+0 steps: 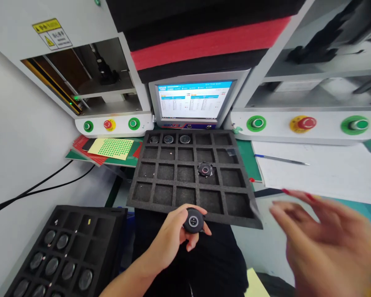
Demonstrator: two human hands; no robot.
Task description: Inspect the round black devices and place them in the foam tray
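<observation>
Round part in left hand: glossy black plastic, shiny metal centre. Foam tray beyond it: matt black, rough.

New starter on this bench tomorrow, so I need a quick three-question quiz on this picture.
1. True or false: the left hand holds a round black part.
2. How many round parts sit in the back row of the foam tray in front of the monitor?
3. Which describes the right hand? A: gripping the pen; B: open, blurred, holding nothing; C: pressing a green button.

Key: 1 true; 2 three; 3 B.
</observation>
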